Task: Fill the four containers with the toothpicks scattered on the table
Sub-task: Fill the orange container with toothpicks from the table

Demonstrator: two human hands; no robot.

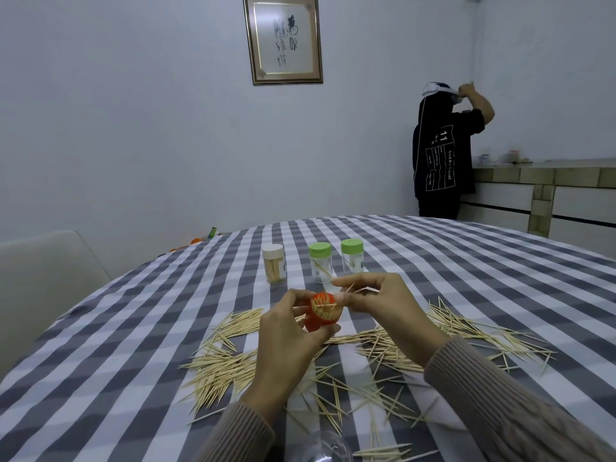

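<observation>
Loose toothpicks (pixel 220 365) surround two hands: left hand (pixel 293 331) grips one orange container (pixel 321 313), right hand (pixel 383 303) pinches perhaps one toothpick. Three capped containers (pixel 320 266) stand behind; labels unreadable.

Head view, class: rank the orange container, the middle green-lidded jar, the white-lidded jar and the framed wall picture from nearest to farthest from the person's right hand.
1. Orange container of toothpicks, just left of the right hand, gripped by the left hand.
2. Middle green-lidded clear jar, just behind.
3. White-lidded clear jar, farther left.
4. Framed wall picture, far behind.
</observation>
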